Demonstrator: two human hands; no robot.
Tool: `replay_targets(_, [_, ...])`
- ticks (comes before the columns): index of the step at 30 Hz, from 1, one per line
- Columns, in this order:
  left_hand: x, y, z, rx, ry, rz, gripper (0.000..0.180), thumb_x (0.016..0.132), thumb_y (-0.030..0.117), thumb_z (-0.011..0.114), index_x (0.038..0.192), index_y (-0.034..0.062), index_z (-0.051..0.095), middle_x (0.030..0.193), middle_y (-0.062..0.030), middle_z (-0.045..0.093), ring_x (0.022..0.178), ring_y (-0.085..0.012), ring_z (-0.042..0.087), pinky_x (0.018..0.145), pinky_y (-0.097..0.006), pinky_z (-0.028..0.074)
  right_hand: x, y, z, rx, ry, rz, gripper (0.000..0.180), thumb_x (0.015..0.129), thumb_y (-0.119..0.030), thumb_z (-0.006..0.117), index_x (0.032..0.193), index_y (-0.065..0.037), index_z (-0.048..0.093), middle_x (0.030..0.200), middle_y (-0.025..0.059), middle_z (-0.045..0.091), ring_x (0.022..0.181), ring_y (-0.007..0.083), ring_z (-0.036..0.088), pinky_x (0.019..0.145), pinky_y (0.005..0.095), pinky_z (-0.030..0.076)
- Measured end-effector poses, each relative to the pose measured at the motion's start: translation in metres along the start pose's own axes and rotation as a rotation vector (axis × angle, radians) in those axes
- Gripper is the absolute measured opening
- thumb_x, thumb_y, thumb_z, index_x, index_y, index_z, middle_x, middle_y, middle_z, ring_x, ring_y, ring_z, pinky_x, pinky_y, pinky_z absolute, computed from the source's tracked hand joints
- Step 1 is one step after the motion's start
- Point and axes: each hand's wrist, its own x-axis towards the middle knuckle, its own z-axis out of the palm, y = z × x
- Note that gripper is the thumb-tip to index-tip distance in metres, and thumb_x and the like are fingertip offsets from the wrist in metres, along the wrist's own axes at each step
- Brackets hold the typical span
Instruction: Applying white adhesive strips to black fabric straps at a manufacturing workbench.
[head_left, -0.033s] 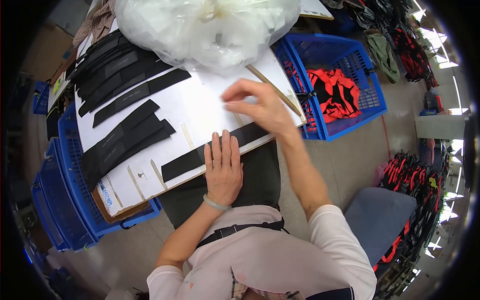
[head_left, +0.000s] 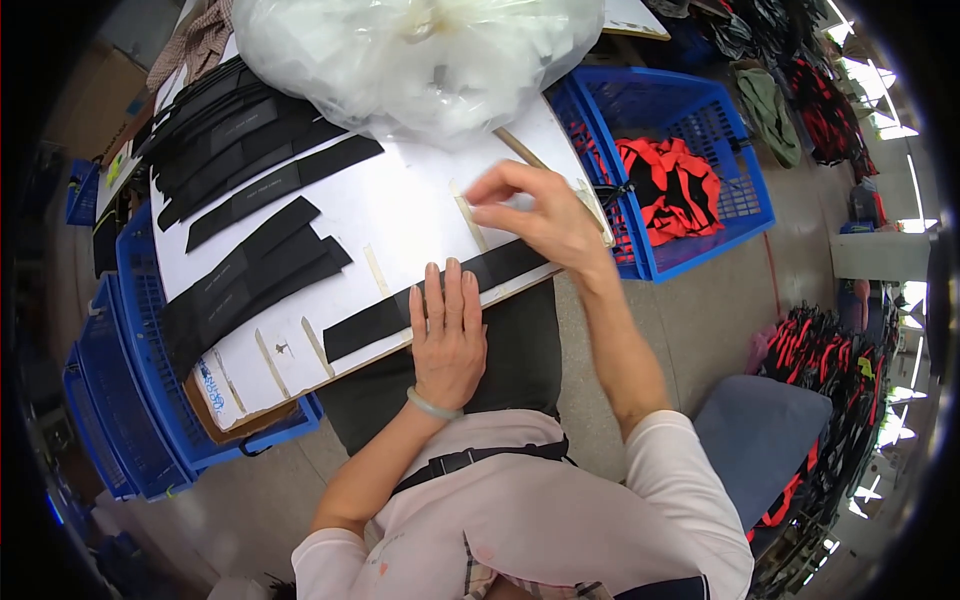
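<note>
A long black fabric strip (head_left: 375, 323) lies along the near edge of the white work board (head_left: 420, 215). My left hand (head_left: 447, 335) rests flat across it, fingers stretched out and pressing on its middle. Above the strip's right part hovers my right hand (head_left: 545, 215), its fingers curved and the thumb apart from them. I can see nothing between those fingers. Farther left on the board lie more black strips (head_left: 250, 270), some overlapping, with a thicker pile (head_left: 230, 130) behind them.
A large clear bag of white material (head_left: 420, 60) sits at the board's far side. Blue crates stand at the left (head_left: 150, 350) and right; the right crate (head_left: 690, 265) holds red-and-black pieces (head_left: 670, 190). A wooden stick (head_left: 520, 150) lies near the right edge.
My right hand has shifted slightly to the right and toward me. The left hand and the strip beneath it stay in place.
</note>
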Motion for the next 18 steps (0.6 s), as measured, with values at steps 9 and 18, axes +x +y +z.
replay_targets(9, [0.004, 0.001, 0.004, 0.020, 0.028, 0.052, 0.070, 0.072, 0.013, 0.069, 0.134, -0.0070, 0.042, 0.145, -0.0246, 0.037, 0.138, -0.0426, 0.030, 0.113, -0.051, 0.022, -0.050, 0.025, -0.007, -0.592, -0.019, -0.089, 0.027, 0.068, -0.006, 0.073, 0.094, -0.003, 0.066, 0.092, 0.0088, 0.057, 0.095, 0.0276, 0.053, 0.084, 0.0372, 0.041])
replay_targets(18, [0.021, -0.022, -0.016, -0.398, 0.163, 0.071, 0.048, 0.066, 0.007, 0.074, 0.112, 0.0066, 0.060, 0.104, -0.0106, 0.054, 0.098, -0.0297, 0.052, 0.087, -0.042, 0.041, -0.048, 0.037, -0.014, -0.424, -0.070, -0.058, 0.024, 0.068, -0.003, 0.072, 0.091, -0.002, 0.065, 0.091, 0.0076, 0.056, 0.089, 0.0218, 0.055, 0.079, 0.0314, 0.043])
